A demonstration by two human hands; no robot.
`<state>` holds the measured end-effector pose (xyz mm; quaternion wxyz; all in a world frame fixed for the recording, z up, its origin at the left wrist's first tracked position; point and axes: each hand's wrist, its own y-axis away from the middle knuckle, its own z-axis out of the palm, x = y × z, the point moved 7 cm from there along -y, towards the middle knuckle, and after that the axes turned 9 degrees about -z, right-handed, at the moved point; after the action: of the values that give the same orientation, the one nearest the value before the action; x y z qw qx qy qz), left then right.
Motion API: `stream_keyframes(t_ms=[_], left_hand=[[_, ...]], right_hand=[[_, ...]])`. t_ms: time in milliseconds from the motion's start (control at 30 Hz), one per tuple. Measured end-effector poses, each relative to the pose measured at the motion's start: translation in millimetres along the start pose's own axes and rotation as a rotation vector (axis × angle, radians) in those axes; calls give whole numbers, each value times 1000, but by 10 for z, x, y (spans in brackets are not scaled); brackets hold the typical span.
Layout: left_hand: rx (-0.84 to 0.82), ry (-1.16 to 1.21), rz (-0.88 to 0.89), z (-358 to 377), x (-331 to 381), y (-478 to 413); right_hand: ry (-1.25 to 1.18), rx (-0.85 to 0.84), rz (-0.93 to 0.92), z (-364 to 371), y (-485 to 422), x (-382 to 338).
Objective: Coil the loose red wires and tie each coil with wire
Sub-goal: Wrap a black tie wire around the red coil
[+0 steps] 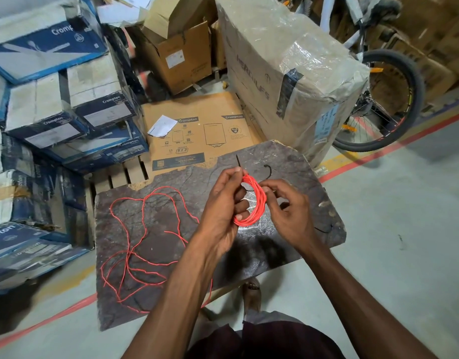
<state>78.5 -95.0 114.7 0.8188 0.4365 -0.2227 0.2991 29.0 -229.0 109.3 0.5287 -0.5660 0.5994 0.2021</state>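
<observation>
Head view: the left hand (223, 203) holds a red coil (253, 203) above the slab (313, 203), clear of its surface. The thumb and forefinger pinch the top of the coil, and the lower fingers curl through and around its left side, one fingertip showing at the bottom edge. Held this way, the turns stay bunched and cannot spring apart while the tie goes on.

The right hand (282, 203) works at the coil's upper right, thumb and forefinger pressed together on a thin black tie wire (249, 189) that crosses the coil's opening. One dark end (238, 160) sticks up above the left fingers; whether it belongs to the same wire I cannot tell for sure. Another short black piece (268, 171) lies curled on the slab just behind the hands, probably kept within reach for the next coil.

The coil is an elongated loop, its long axis running top to bottom in the frame, leaning slightly from upper left to lower right, its open face turned towards the camera.

The loose red wire (145, 242) sprawls in tangled loops across the left half of the slab, untouched, waiting its turn. By my reading, the tying step is under way and this coil is not yet secured.
</observation>
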Motion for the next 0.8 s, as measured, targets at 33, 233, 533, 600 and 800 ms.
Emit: stream_keyframes(t_ms=[33,233,533,600,800], left_hand=[[0,12,-5,3,-18,15],[60,12,-69,-67,-108,77],[61,-12,-146,-93,-175,226],[48,-12,-155,-100,-159,247],[26,-42,-148,-53,-95,296]], right_hand=[[-125,33,104,21,14,39],[-701,260,475,31,19,124],[-844,-3,513,-43,-112,-63],[-737,-36,481,-112,-155,-71],[-591,-66,355,-229,-281,-159]])
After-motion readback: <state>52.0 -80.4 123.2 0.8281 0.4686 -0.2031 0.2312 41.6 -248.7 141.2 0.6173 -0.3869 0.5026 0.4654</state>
